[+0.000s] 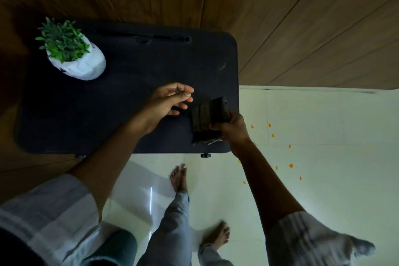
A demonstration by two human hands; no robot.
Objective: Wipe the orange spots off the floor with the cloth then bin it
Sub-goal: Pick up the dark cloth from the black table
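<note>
A dark folded cloth [205, 121] lies at the right end of a low black table [108, 103], one fold lifted. My right hand [233, 129] grips the cloth's right edge. My left hand [170, 99] hovers just left of the cloth, fingers apart, holding nothing. Several small orange spots [291, 165] dot the white tiled floor to the right of the table, between about the table's edge and mid-floor. No bin is in view.
A white pot with a green plant [73, 56] stands on the table's far left. Brown wood panelling [302, 17] rises behind the table. My bare feet [179, 179] stand on the white tiles just in front of the table.
</note>
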